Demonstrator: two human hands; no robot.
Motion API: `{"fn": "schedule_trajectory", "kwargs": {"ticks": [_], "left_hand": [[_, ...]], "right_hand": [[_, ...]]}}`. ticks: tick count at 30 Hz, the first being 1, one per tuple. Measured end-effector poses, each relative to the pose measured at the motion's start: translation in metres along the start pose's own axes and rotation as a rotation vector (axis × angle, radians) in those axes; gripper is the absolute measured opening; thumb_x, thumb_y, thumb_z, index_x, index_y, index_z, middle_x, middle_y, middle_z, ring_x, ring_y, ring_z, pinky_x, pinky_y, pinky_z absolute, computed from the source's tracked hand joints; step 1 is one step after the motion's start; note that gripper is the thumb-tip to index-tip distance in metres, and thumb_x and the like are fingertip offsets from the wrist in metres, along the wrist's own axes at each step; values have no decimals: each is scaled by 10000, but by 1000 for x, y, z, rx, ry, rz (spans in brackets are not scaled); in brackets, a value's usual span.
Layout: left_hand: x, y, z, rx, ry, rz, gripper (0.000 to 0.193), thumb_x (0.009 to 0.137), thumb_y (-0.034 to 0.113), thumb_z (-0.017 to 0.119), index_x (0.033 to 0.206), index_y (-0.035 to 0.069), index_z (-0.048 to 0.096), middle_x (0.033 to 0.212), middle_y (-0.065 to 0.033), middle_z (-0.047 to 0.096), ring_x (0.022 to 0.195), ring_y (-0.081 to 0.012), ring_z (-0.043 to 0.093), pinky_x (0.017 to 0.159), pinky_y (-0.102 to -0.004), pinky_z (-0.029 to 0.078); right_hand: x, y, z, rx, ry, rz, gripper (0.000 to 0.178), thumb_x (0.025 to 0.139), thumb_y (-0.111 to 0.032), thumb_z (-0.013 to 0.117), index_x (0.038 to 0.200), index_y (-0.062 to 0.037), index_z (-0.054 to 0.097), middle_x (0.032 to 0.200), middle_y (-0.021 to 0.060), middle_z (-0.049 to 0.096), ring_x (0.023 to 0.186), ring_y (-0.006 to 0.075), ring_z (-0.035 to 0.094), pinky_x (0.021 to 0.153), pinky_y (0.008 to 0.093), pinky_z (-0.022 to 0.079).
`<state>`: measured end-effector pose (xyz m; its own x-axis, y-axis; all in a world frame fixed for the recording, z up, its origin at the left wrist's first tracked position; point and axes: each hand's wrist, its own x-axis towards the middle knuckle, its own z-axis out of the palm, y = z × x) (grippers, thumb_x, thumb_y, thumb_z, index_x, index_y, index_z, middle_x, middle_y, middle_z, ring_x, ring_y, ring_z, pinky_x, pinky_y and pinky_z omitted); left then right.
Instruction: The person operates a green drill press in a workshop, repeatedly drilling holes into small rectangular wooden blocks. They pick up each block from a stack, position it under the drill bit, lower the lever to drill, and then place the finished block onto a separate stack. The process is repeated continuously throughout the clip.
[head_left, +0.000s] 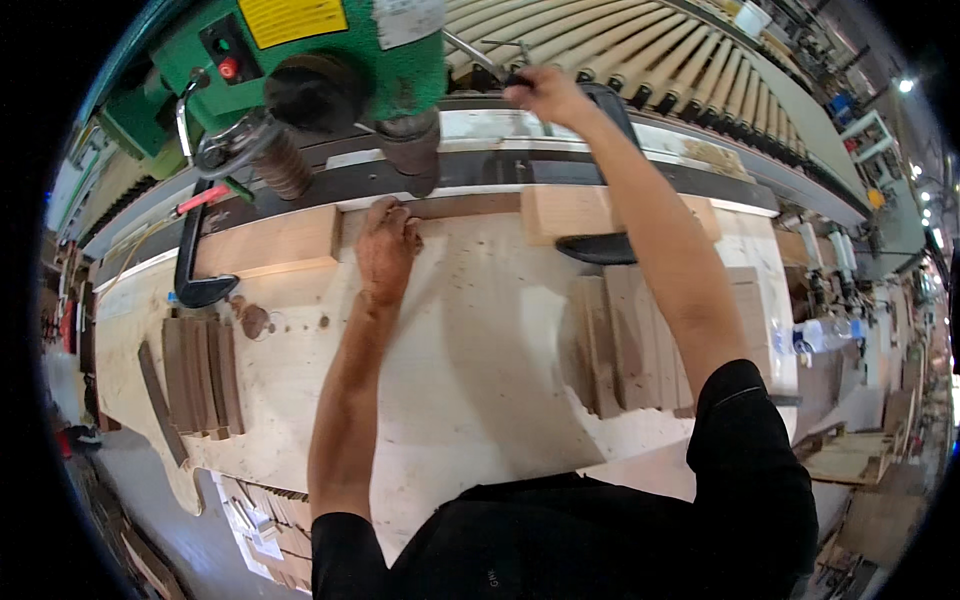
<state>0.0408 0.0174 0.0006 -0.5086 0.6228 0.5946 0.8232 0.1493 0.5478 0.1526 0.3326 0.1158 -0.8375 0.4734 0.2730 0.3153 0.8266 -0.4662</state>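
The person's left hand [388, 243] lay palm down with its fingers pointing forward and slightly curled, the forearm bare and stretched almost straight up from the lower edge. The right hand [545, 90] was raised farther ahead and higher, its grip closed in a fist, knuckles upward. The right arm ran long and nearly straight, bare to a short black sleeve at the shoulder.

A woodworking shop. A green drill press [330, 60] stands at the far left. Cut wooden slats [200, 375] lie stacked on the pale desk [470, 380].
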Motion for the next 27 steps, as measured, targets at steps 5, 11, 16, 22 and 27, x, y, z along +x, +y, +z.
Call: {"fn": "schedule_trajectory", "kwargs": {"ticks": [5,11,16,22,27], "left_hand": [[-5,17,-24,279,-219,44,328,774,111,703,1078,48,596,906,-155,629,836,-351,615,726,-444,510],[-76,114,-66,52,-513,-295,352,750,266,726,996,20,671,826,-149,642,788,-300,634,703,-394,509],[-141,207,-69,-139,-424,-475,357,748,285,738,974,17,674,789,-132,613,708,-280,621,662,-382,505],[-161,256,-46,-196,-520,-428,408,815,238,726,1112,-25,632,905,-171,623,771,-301,629,693,-378,510],[-171,241,-35,-189,-547,-331,463,840,265,672,1202,-11,587,1029,-209,607,840,-349,647,717,-430,518]], "right_hand": [[-28,-25,-128,438,191,-63,438,930,-332,636,1285,-88,558,1016,60,690,881,165,675,738,323,525],[2,-80,-192,654,219,15,383,947,-195,564,1312,-90,512,1106,81,634,854,187,671,678,342,555],[22,-103,-193,632,250,5,352,943,-171,558,1289,-123,516,1089,59,627,808,181,674,628,332,550],[37,-90,-198,653,154,-28,187,941,-188,561,1123,-195,603,1025,2,621,741,165,671,586,322,533],[26,-103,-201,592,175,-6,180,936,-212,562,1112,-190,599,1009,-2,622,715,160,670,571,330,516]]}}
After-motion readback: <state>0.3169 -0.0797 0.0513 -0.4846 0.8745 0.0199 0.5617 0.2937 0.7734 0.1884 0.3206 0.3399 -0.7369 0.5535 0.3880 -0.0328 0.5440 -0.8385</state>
